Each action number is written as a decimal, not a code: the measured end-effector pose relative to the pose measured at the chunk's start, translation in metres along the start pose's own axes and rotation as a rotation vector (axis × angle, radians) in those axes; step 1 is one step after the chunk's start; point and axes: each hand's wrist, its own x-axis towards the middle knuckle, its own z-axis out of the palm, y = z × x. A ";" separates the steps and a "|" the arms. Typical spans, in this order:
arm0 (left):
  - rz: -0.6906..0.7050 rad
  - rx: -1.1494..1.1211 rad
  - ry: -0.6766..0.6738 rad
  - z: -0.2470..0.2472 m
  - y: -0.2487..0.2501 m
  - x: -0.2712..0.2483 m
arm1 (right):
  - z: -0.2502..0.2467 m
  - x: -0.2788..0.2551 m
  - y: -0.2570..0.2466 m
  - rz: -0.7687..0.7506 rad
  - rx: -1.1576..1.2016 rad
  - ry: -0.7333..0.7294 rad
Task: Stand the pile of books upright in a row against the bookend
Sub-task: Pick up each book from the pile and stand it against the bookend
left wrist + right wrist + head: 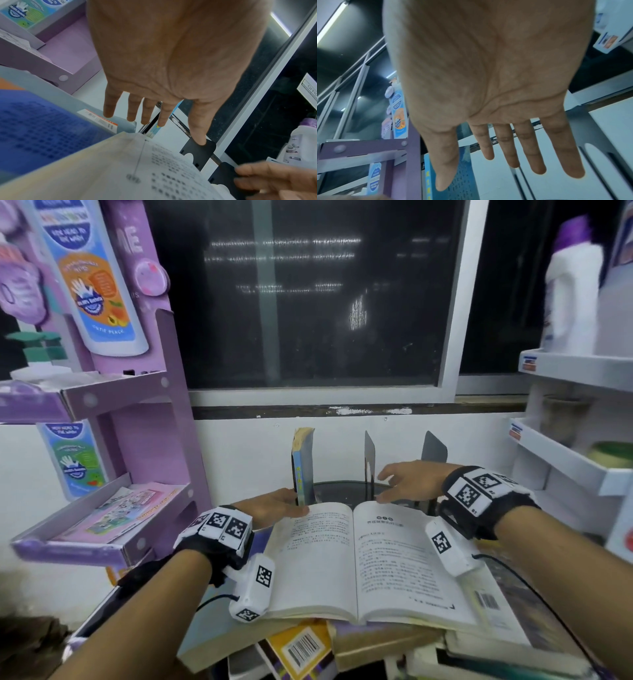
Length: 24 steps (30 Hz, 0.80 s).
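Note:
An open book (356, 559) lies face up on top of a pile of books (301, 645). Behind it a blue book (303, 470) stands upright at the left end of a black metal bookend rack, whose dividers (370, 460) rise to its right. My left hand (281, 505) is open with straight fingers at the open book's far left corner, right beside the blue book. My right hand (385, 487) is open and hovers above the far right page, in front of the middle divider. In the wrist views my left hand (154, 115) and right hand (488, 148) hold nothing.
A purple cardboard display shelf (102, 405) stands close on the left. White shelves (575, 460) with a white bottle (572, 296) stand on the right. A dark window (308, 302) and a white wall are behind the rack. The rack sits on a dark glass tabletop (342, 487).

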 end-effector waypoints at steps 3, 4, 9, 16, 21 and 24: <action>-0.009 0.073 -0.002 0.007 0.013 -0.017 | 0.007 -0.007 0.022 0.051 0.013 -0.036; -0.038 0.075 0.007 0.004 0.003 -0.012 | 0.009 -0.009 0.028 0.066 0.017 -0.042; -0.084 0.242 -0.032 -0.002 -0.030 0.001 | 0.021 -0.017 0.056 0.106 0.086 -0.104; -0.078 0.136 -0.074 0.000 -0.025 -0.003 | 0.027 -0.020 0.056 0.100 0.118 -0.131; -0.055 0.157 -0.074 0.002 -0.017 -0.001 | 0.036 -0.004 0.059 0.086 0.146 -0.141; -0.084 0.236 -0.113 0.000 -0.017 0.003 | 0.036 -0.003 0.056 0.087 0.118 -0.146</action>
